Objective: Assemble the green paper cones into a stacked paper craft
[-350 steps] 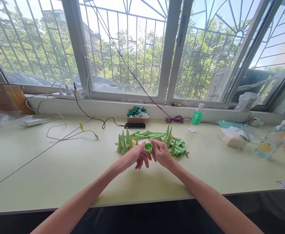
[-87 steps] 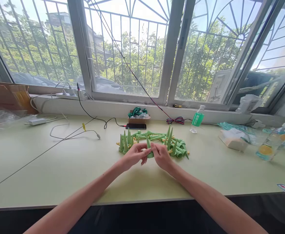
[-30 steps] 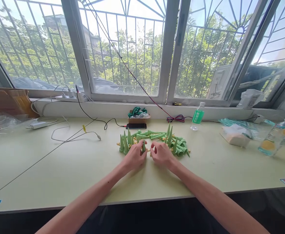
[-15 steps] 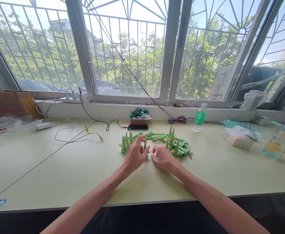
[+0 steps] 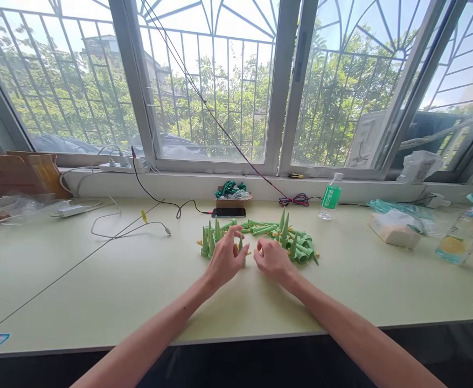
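My left hand (image 5: 225, 254) curls around a green pointed cone (image 5: 241, 243), its thumb and index finger on either side of the tip. A small yellow peg sticks out beside that cone. Several more green cones (image 5: 204, 243) stand upright just left of this hand. My right hand (image 5: 273, 260) is closed, with fingers bent inward and a narrow gap between it and the left thumb. What its fingertips hold, if anything, is hidden. Behind and beside the right hand, a pile of green plastic tubes and cones (image 5: 304, 249) lies with yellow bits among them.
Behind the green parts lie a black phone (image 5: 229, 212) and a small box with green wrapping (image 5: 233, 201). A water bottle (image 5: 331, 196) stands at the back right, near a tissue pack (image 5: 396, 229). A larger bottle (image 5: 460, 234) is far right; cables (image 5: 133, 229) cross the left side.
My right hand has shifted slightly to the right, away from the left thumb, and its fingers are more curled. My left hand stays around the cone.
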`<state>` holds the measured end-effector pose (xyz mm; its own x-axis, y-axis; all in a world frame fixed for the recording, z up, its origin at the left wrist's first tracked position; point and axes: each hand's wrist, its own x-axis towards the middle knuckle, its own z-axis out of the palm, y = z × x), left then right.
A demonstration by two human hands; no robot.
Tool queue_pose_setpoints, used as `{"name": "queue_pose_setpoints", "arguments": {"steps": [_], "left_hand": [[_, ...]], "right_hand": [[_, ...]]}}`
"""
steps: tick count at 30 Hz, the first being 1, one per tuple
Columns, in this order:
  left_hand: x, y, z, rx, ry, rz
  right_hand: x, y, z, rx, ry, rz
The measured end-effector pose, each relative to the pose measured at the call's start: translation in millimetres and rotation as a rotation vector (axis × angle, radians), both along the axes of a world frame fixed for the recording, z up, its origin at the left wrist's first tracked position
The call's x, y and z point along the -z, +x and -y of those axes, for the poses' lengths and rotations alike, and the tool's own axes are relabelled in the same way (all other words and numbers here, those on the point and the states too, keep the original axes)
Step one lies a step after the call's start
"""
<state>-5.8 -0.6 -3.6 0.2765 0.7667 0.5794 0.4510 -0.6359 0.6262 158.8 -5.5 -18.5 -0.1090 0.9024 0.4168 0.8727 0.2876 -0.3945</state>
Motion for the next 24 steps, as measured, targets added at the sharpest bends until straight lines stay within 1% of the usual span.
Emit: {"name": "queue_pose_setpoints", "arguments": {"steps": [7,18,24], "left_hand": [[-1.2,0.6,0.1,0.007,-0.004,-0.015],[-1.6,0.7,0.5,0.010,-0.032,-0.072],[1.6,0.6,-0.2,0.080,-0.082,-0.140]], "right_hand": [[-5.2,-1.6,3.2,0.013,0.063,-0.101],[-4.3,-2.7,0.8,-0.115,0.128,-0.288],[-2.1,-3.0,-1.9,-0.122,0.136,-0.349]]}}
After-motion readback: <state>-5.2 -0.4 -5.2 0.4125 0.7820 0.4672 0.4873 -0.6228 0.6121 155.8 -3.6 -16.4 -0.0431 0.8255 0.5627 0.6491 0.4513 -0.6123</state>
